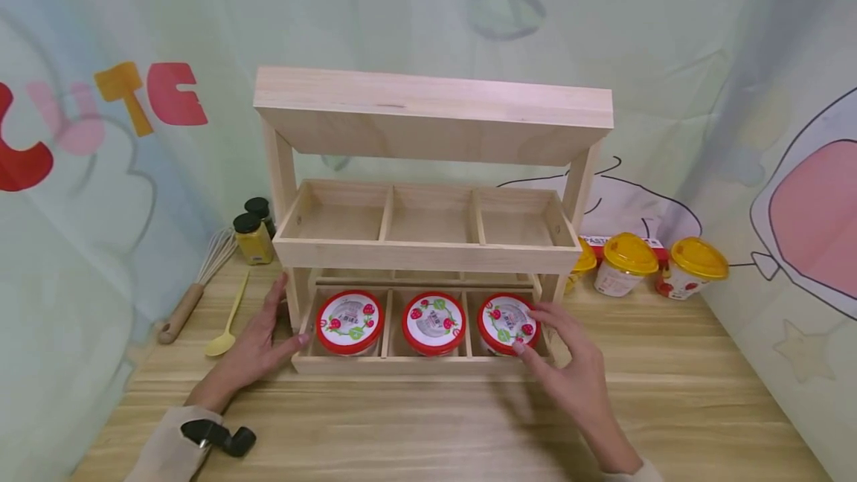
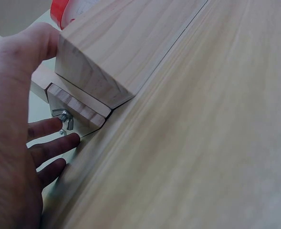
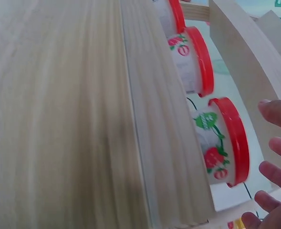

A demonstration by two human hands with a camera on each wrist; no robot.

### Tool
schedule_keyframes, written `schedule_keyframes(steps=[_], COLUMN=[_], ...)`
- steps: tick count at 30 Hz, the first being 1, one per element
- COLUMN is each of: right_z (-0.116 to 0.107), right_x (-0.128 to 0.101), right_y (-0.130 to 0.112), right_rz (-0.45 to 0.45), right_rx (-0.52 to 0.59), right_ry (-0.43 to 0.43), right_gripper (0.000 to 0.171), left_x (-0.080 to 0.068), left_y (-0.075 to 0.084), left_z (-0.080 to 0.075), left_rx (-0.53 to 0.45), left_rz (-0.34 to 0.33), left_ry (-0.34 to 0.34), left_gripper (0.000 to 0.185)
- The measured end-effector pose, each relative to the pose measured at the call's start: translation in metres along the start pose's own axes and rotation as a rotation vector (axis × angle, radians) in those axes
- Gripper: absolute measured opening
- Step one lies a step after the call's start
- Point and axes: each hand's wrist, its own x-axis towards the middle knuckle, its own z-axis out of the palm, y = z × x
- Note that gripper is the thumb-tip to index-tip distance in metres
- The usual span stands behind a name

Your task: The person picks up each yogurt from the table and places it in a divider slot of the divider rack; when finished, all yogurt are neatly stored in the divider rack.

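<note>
A two-tier wooden rack (image 1: pixel 428 255) stands on the wooden table (image 1: pixel 428 422). Its lower tray holds three red-lidded strawberry cups: left (image 1: pixel 350 320), middle (image 1: pixel 434 322), right (image 1: pixel 504 318). The upper tray's compartments are bare. My left hand (image 1: pixel 264 337) lies flat against the rack's left front corner (image 2: pixel 107 52), thumb on the front edge, fingers (image 2: pixel 54 145) straight beside a wing nut (image 2: pixel 63 117). My right hand (image 1: pixel 559 344) hovers at the right cup (image 3: pixel 226 143). Its spread fingers (image 3: pixel 278 112) are by the lid and grip nothing.
Yellow-lidded cups (image 1: pixel 629 262) (image 1: pixel 696 266) stand right of the rack. Two spice jars (image 1: pixel 253 238), a whisk (image 1: pixel 194 285) and a yellow spoon (image 1: pixel 228 318) lie to its left. A printed cloth wall closes the back and both sides.
</note>
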Motion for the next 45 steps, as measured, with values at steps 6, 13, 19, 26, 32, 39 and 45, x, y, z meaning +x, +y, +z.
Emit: schedule_keyframes(steps=[6,13,19,26,32,39,45], right_z=[-0.014,-0.026,-0.04,-0.049,-0.05,-0.048,-0.043], right_x=[0.005,0.014,0.023,0.033,0.039,0.05,0.058], right_y=[0.002,0.009,0.019,0.037,0.055,0.071,0.081], right_rz=[0.032,0.111,0.171,0.164,0.171,0.128,0.085], right_rx=[-0.006,-0.052,-0.107,-0.144,-0.175,-0.2,-0.216], right_ry=[0.046,0.106,0.134,0.149,0.128,0.086,0.052], right_gripper=[0.049,0.05,0.051,0.052,0.058,0.06,0.061], left_x=[0.001,0.001,0.0,0.001,0.0,0.001,0.002], left_y=[0.0,0.0,0.002,0.0,-0.001,-0.002,-0.003], left_z=[-0.001,-0.001,-0.001,-0.001,-0.001,0.0,0.0], left_rx=[-0.006,-0.012,-0.006,-0.006,-0.006,-0.015,-0.006], left_rz=[0.008,0.014,0.018,0.015,0.011,0.036,0.048], left_ry=[-0.001,0.002,0.0,0.0,0.0,0.012,0.018], left_gripper=[0.124,0.124,0.124,0.123,0.123,0.123,0.123])
